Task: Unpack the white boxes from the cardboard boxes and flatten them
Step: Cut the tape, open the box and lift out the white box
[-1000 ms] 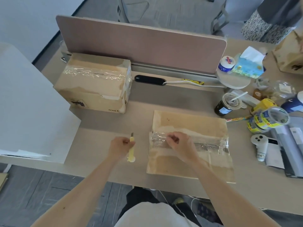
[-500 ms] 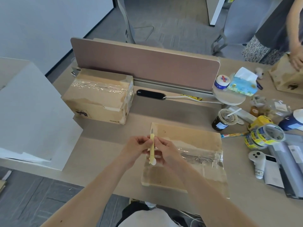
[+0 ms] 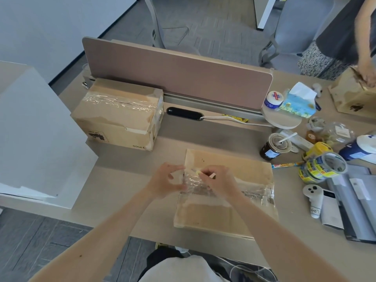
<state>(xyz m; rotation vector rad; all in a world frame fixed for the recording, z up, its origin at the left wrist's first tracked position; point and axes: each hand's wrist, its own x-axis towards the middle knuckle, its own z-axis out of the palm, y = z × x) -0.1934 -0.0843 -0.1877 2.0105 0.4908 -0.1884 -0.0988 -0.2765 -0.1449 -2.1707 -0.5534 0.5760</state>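
Working at the left end of a flattened brown cardboard box (image 3: 227, 212), which lies flat on the near-centre of the beige matte bench (image 3: 126, 186). A glossy band of clear crinkled tape (image 3: 254, 195) runs left to right across its middle.

Right hand (image 3: 220, 183): palm down over the tape, fingers curled round a slim pale yellow plastic knife (image 3: 197, 172). Only a short bit of it shows between the fingers, and the blade is hidden.

Left hand (image 3: 166, 180): just off the box's left edge, thumb and fingers bent in a ring with their tips at the tape end. Cannot tell whether it is pinching the tape, the knife tip or nothing. Both forearms come in from the near edge and converge.

A sealed brown cardboard box (image 3: 120, 117) stands upright at far left, against the dusty-pink flat divider panel (image 3: 179, 76). It has wrinkled clear tape over the top seam and dark print on its near face.

A large white matte box (image 3: 36, 139) sits at the left edge.

Right side clutter:
- lidded plastic cup of dark drink (image 3: 274, 146) with a straw
- stacked tape rolls with yellow and blue print (image 3: 323, 165)
- white plastic controller (image 3: 313, 198)
- blue tissue pack (image 3: 299, 100)

At far right, another person's hand (image 3: 368, 76) is on a third brown cardboard box (image 3: 354, 96).
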